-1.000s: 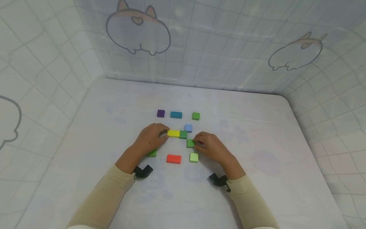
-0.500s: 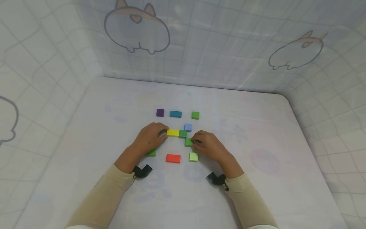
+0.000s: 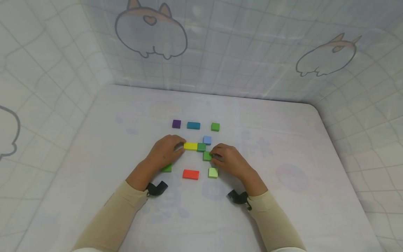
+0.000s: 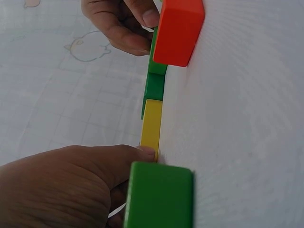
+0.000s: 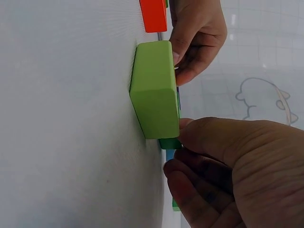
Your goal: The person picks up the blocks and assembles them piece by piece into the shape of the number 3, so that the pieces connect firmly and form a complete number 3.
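Observation:
My left hand (image 3: 165,152) pinches the left end of a yellow block (image 3: 190,146) between thumb and fingers. A dark green block (image 3: 201,147) touches that block's right end. Just behind it lies a light blue block (image 3: 207,140). With thumb and fingertips, my right hand (image 3: 231,159) holds the right side of a green block (image 3: 207,156), which lies in front of the dark green one and a little to its right. In the right wrist view, a light green block (image 5: 154,90) partly covers the held block and the right thumb's tip.
Nearer me lie a red block (image 3: 190,174) and another green block (image 4: 159,197), partly hidden by my left hand in the head view. A purple block (image 3: 176,124), a teal block (image 3: 193,125) and a green cube (image 3: 215,126) form a row farther back.
My right hand has slid the green block a short way left, toward the front of the dark green block. The left hand has kept its place at the yellow block.

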`<state>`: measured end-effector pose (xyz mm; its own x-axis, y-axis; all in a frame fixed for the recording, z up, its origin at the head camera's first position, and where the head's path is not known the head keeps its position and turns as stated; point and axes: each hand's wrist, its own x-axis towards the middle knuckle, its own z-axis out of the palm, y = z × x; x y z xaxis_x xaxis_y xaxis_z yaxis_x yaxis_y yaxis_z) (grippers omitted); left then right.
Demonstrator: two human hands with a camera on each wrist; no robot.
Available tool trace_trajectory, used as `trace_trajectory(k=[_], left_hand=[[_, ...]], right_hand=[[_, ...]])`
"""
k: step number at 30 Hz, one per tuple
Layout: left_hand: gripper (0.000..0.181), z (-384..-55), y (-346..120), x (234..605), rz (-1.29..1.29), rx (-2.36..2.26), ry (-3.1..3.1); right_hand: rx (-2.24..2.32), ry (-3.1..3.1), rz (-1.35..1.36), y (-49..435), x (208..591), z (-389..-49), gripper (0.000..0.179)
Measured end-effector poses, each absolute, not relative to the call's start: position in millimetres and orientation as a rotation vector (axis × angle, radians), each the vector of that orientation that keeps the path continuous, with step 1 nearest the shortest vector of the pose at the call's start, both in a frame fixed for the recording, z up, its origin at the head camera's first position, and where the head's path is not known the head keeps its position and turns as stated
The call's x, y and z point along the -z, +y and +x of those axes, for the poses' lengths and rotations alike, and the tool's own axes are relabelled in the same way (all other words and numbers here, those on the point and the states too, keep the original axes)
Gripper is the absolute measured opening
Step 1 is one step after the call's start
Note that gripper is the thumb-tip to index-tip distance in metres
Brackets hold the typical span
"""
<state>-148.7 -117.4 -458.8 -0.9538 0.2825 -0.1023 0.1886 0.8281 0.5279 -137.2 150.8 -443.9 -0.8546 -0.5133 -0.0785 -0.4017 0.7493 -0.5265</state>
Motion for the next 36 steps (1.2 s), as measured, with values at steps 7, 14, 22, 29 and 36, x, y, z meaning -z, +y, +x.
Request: trace_trajectory(k=[7, 14, 22, 29, 36], left_hand=[[0.036, -147.7, -118.3, 461.6, 0.387, -0.812, 2.841], [0.035, -146.4, -118.5, 462.1, 0.390, -0.814, 2.849], [0.035, -146.7, -118.5, 461.5, 0.398, -0.807, 2.858], [0.035, -147.7, -118.8, 461.4, 0.412, -0.818, 2.855], [0.036, -148.1, -118.4, 460.2, 0.407, -0.812, 2.858]], right_hand=[[0.786, 2.740, -0.762, 150.0, 446.8, -135.7, 0.021], [0.791, 2.754, -0.778, 150.2, 449.2, -135.8, 0.021], [0.784, 2.754, -0.769, 149.9, 447.9, -137.0, 0.021], [0.775, 2.759, -0.769, 149.7, 449.1, -138.0, 0.021], [0.786, 2.766, -0.784, 149.7, 448.0, -137.5, 0.020]])
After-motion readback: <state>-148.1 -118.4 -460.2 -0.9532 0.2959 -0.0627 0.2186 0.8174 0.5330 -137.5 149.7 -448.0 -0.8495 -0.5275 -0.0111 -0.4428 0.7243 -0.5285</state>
